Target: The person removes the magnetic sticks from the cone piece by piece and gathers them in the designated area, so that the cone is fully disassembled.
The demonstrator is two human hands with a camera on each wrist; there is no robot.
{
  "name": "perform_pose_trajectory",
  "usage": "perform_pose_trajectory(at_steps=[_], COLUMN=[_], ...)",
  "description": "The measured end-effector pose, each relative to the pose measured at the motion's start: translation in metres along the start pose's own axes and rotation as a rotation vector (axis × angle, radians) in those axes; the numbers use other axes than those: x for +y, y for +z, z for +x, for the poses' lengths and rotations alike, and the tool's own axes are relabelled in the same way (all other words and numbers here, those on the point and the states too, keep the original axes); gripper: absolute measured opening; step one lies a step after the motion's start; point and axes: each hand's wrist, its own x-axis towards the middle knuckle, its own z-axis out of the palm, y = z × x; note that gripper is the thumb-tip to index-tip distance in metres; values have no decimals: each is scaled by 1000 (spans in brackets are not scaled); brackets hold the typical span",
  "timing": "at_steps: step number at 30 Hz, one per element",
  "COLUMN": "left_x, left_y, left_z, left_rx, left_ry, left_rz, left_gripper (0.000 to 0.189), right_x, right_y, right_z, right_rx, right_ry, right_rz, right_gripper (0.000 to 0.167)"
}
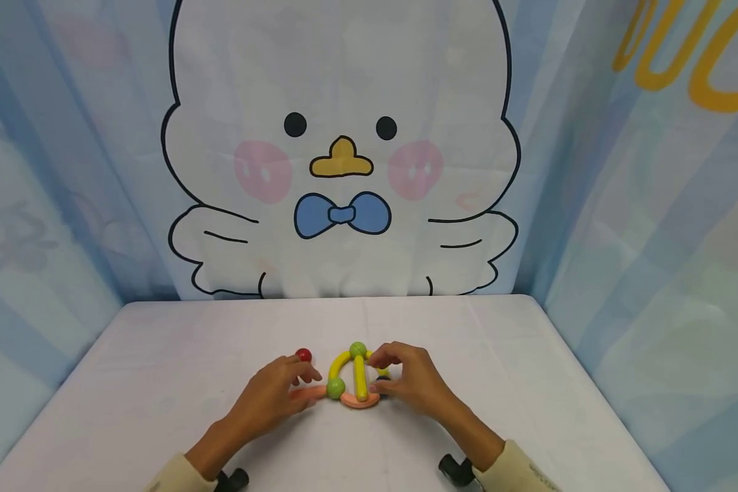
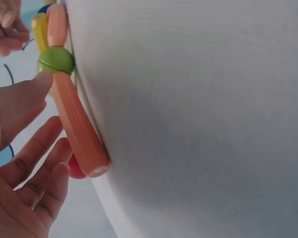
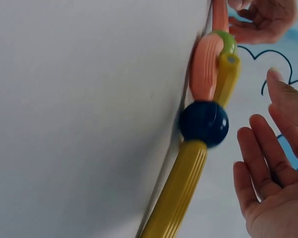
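On the white table (image 1: 221, 342) lies a toy figure of rods and balls. A green ball (image 1: 358, 350) tops it, with curved yellow rods (image 1: 338, 365) and a straight yellow rod (image 1: 360, 376) running from it. Another green ball (image 1: 335, 388) joins a curved orange rod (image 1: 359, 402) and a straight orange rod (image 2: 79, 124). My left hand (image 1: 275, 391) is beside that rod, thumb tip right at the green ball, other fingers loosely spread. At the right corner, my right hand (image 1: 415, 379) hovers by the dark blue ball (image 3: 203, 124), fingers relaxed and apart, holding nothing.
A loose red ball (image 1: 304, 354) sits just beyond my left fingers. Behind the table hangs a curtain (image 1: 467, 68) with a cartoon bird, and printed fabric (image 1: 670, 239) closes in both sides. Black wrist devices (image 1: 457, 470) show at both cuffs.
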Motion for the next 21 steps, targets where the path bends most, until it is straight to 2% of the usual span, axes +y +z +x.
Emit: perform_pose_trajectory(at_steps=[5, 9, 16, 21], left_x=[-5, -8, -12, -13], left_y=[4, 6, 8, 8], left_z=[2, 5, 7, 7], left_rx=[-36, -72, -105, -115], left_ry=[-9, -22, -17, 7], left_rz=[38, 29, 0, -28], left_gripper=[32, 32, 32, 31], right_x=[-10, -16, -24, -25], right_y=[15, 25, 39, 46], right_z=[9, 15, 25, 27], right_rx=[-52, -101, -182, -184], right_ry=[-26, -34, -6, -49], right_rz=[42, 51, -19, -77], right_gripper=[31, 31, 28, 24])
